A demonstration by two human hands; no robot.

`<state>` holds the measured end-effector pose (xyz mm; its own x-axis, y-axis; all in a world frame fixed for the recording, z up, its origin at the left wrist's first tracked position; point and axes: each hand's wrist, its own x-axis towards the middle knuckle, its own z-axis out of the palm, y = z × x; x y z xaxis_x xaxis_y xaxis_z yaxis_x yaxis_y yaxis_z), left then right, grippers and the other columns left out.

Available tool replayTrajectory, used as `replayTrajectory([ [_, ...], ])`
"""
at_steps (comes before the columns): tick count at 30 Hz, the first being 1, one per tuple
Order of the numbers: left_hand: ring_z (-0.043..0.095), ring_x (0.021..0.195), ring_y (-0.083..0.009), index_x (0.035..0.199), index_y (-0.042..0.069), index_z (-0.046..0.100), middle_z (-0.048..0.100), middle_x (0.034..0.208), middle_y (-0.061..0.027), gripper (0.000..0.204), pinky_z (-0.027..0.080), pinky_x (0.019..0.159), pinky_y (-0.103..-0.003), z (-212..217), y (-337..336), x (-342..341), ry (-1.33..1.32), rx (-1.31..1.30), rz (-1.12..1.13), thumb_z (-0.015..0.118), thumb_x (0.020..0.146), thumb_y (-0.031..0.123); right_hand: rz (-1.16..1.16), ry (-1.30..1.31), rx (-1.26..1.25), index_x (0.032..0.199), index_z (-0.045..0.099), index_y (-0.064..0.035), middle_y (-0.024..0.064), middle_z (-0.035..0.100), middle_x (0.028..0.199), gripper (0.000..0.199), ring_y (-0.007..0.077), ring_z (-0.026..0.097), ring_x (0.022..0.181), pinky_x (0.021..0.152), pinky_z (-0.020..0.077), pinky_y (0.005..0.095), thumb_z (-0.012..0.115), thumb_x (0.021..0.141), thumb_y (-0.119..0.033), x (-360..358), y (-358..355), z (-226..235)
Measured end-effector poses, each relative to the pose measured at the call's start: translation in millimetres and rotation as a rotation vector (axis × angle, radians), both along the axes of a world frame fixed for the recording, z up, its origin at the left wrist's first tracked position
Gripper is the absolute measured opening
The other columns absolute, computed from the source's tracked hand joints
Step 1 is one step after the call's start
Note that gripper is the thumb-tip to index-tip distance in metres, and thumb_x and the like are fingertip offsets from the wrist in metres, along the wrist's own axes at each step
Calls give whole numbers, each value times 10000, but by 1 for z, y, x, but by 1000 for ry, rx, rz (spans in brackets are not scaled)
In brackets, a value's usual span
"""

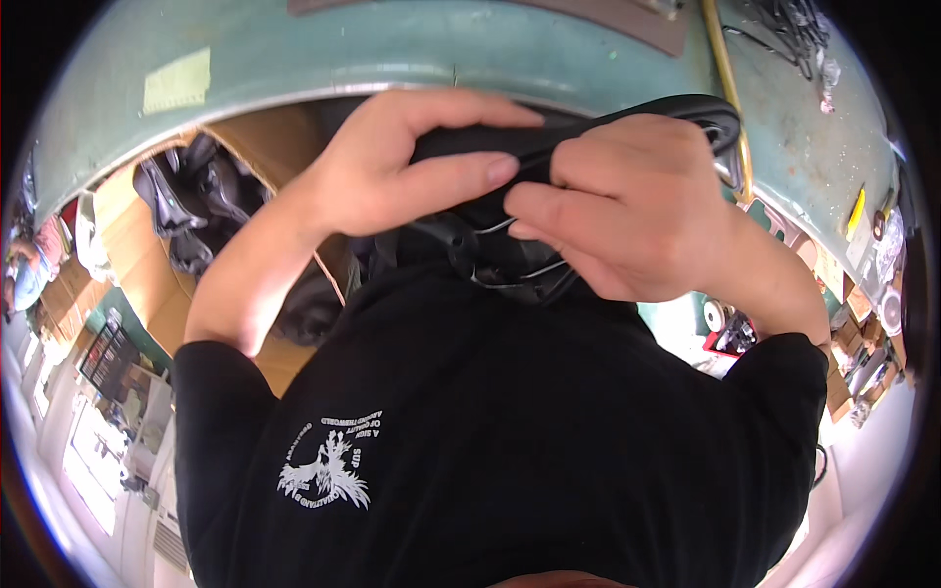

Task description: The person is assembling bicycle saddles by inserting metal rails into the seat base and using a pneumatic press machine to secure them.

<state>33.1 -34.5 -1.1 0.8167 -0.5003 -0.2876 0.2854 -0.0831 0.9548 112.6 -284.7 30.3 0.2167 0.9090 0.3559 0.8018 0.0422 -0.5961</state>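
Close against my body, at the edge of the bench, I have a black bicycle saddle (676, 106), its narrow end pointing right. Thin metal rails and black plastic show on its lower side. My left hand (392, 167) grips the left part, the thumb and fingers apart across the black cover. On the right, my right hand (637, 206) is closed over the saddle, thumb and forefinger pinched together near a rail. Whether something small sits in that pinch is hidden by the fingers.
A green bench top (382, 49) curves across the front. To my left stands an open cardboard box (132, 235) with several black saddles (201, 191) inside. A yellowish tube (720, 69) crosses the bench at right; black cables (794, 34) lie beyond it.
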Motion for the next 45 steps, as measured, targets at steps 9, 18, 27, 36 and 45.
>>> replayTrajectory([
  [9, 648, 1168, -157, 1361, -67, 654, 711, 1264, -114, 374, 487, 1046, -295, 1, 3, 36, 43, -203, 679, 646, 1055, 148, -628, -159, 195, 1367, 621, 8, 219, 561, 1456, 693, 447, 624, 1240, 1039, 531, 471, 881, 795, -284, 48, 14, 4],
  [18, 703, 1024, -360, 853, -7, 690, 720, 1203, -197, 227, 553, 879, -371, -11, -18, 154, -1109, 745, 724, 797, 922, 182, -991, -95, 120, 1017, 686, -52, 156, 668, 909, 276, 394, 715, 814, 703, 597, 478, 725, 790, -205, 125, 64, -44],
  [27, 716, 889, -361, 765, 0, 629, 724, 1182, -185, 251, 570, 731, -417, -26, -14, 196, -1239, 795, 798, 774, 923, 131, -1094, -218, 249, 1078, 704, -96, 130, 693, 892, 342, 353, 731, 778, 643, 597, 453, 761, 805, -294, 161, 74, -56],
  [36, 673, 1086, -406, 1260, 19, 588, 674, 1215, -194, 483, 542, 954, -463, -19, -15, 181, -1300, 825, 876, 817, 873, 196, -1082, -3, 316, 1320, 579, 126, 321, 714, 1029, 795, 495, 707, 964, 837, 594, 498, 744, 905, -532, 140, 66, -46],
  [45, 684, 985, -143, 1269, -8, 700, 754, 1076, -90, 475, 536, 922, -294, 9, 20, 160, -648, 554, 662, 709, 798, 52, -689, 213, 271, 1447, 569, -32, 257, 678, 1313, 638, 406, 686, 1189, 1086, 520, 478, 630, 812, -39, 111, -6, -8],
])
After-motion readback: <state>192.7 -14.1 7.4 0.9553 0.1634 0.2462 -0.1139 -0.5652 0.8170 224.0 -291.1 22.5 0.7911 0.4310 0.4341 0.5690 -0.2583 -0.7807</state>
